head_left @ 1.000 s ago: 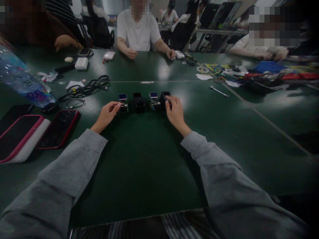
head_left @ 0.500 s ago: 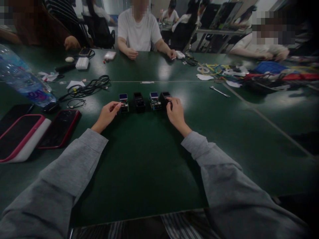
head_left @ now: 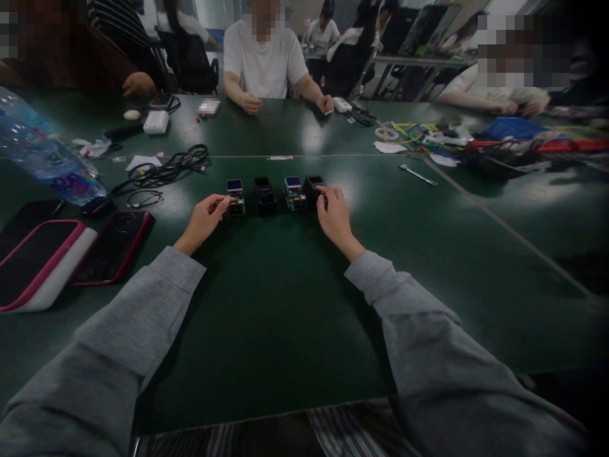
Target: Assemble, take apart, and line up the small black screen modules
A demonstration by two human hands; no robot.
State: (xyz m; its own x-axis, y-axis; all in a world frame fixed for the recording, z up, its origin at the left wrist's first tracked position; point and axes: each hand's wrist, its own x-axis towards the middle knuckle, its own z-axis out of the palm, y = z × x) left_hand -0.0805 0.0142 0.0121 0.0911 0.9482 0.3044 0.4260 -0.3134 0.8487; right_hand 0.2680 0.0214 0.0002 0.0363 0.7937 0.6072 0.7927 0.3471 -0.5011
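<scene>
Dark green counter [head_left: 285, 330] spreads before me, glossy, catching pale glare from overhead light. A thin seam [head_left: 238, 156] crosses it; another runs diagonally on my right. Beyond it, black chairs [head_left: 190, 60] and a further table [head_left: 419, 60] stand. Room dim, corners dark.

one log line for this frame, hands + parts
left hand: fingertips at leftmost module | right hand: touching rightmost black module | row: four modules on green table
</scene>
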